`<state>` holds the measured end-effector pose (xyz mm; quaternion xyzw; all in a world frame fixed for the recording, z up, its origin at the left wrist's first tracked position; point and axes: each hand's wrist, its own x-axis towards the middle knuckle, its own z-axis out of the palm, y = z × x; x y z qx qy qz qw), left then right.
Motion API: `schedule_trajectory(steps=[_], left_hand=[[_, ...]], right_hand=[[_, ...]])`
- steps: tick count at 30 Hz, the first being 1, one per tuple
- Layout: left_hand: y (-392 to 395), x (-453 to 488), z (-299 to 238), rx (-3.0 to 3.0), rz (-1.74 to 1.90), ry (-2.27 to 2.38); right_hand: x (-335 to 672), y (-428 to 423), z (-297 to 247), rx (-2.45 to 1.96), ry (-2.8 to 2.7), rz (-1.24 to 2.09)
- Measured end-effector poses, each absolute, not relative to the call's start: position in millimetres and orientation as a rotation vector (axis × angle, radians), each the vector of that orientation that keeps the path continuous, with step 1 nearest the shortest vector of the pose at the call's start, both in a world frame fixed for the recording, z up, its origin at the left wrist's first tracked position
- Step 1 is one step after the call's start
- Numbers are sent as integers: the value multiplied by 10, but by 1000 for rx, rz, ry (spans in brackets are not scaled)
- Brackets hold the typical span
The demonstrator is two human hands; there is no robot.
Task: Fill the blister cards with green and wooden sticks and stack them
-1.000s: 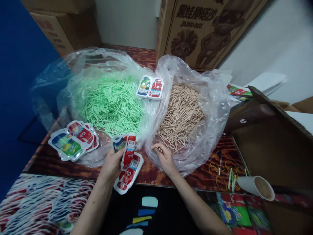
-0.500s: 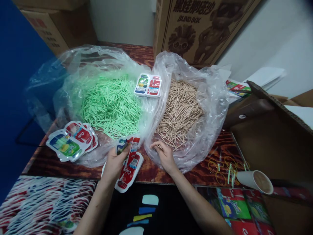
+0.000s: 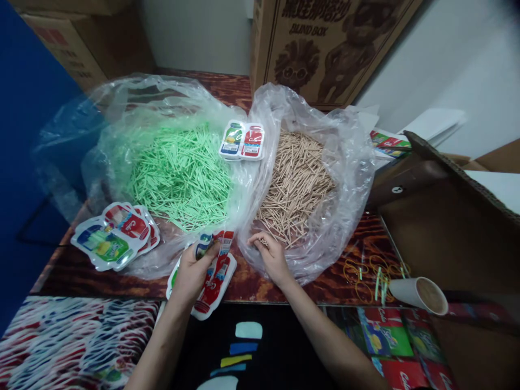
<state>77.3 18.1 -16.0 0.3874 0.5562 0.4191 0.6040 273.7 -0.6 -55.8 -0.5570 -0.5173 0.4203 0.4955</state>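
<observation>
My left hand [image 3: 193, 271] is closed around a bottle-shaped printed packet [image 3: 225, 244], held on edge so that a red strip and a blue-green strip face up. Beneath it on the table lies another packet [image 3: 219, 290] with red cola print, partly covered by the hand. My right hand [image 3: 274, 262] pinches a small bunch of thin brown sticks [image 3: 264, 242], their ends showing between thumb and fingers. It rests at the near edge of a clear bag [image 3: 353, 162] with a heap of brown sticks [image 3: 298, 184] in it.
Left of that, another clear bag [image 3: 95, 173] holds green sticks [image 3: 182, 179]. Packets lie at the left [image 3: 108, 246] and between the bags [image 3: 242, 141]. Rubber bands [image 3: 359, 271], a tipped paper cup [image 3: 410, 292] and an open carton [image 3: 442, 216] are at the right.
The whole view has shifted slightly to the left. Both hands keep their hold, with only a slight change in the left hand's packet.
</observation>
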Motion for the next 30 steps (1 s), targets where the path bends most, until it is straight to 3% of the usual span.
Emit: schedule_trajectory(steps=[20,30], left_hand=[[181,911,38,1150,906,1261],[173,950,98,1351,878,1195]], right_hand=[[2736,4,-550,-1357,-1241,1025],[2850,156,-179,-1389,-1292,1029]])
